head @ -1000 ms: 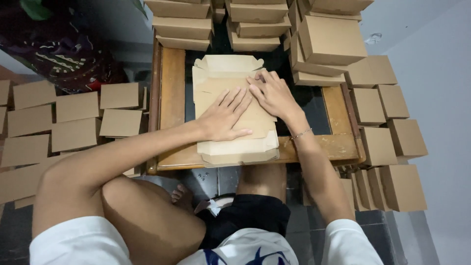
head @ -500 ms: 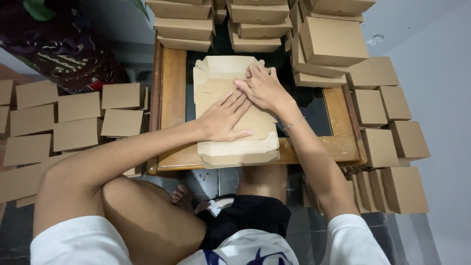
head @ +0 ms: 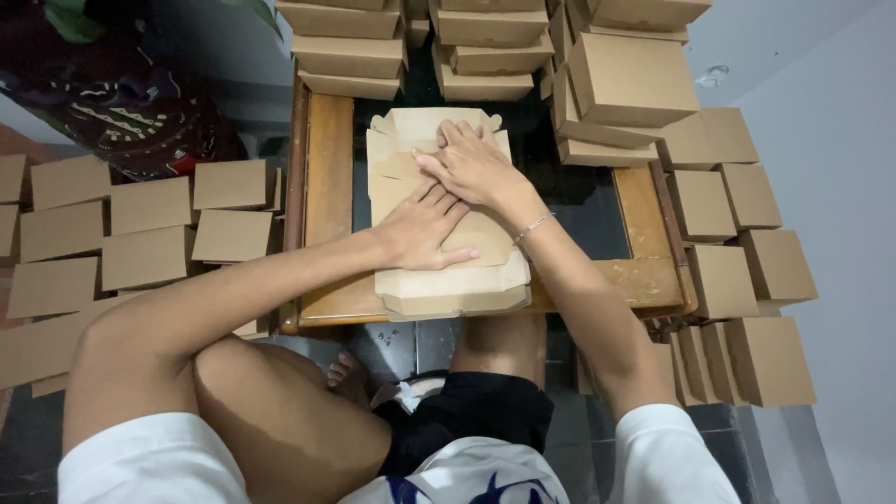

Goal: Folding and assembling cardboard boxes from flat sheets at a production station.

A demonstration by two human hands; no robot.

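A low wooden table (head: pixel 329 177) with a dark glass centre carries a flat, unfolded brown cardboard box blank (head: pixel 448 280), which runs from the table's middle to overhang its near edge. Stacks of folded brown cardboard boxes (head: pixel 635 84) crowd the far edge and far right corner. The left hand (head: pixel 425 229) and right hand (head: pixel 471 163) press flat on the blank, each grip spread apart, clamping nothing.

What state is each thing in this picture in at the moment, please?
Flat box blank: unfolded, lying on the table.
Left hand: flat, pressing the blank.
Right hand: flat, on the blank's far part.
Folded boxes: closed, stacked.
Wooden table: upright, bearing the blank.
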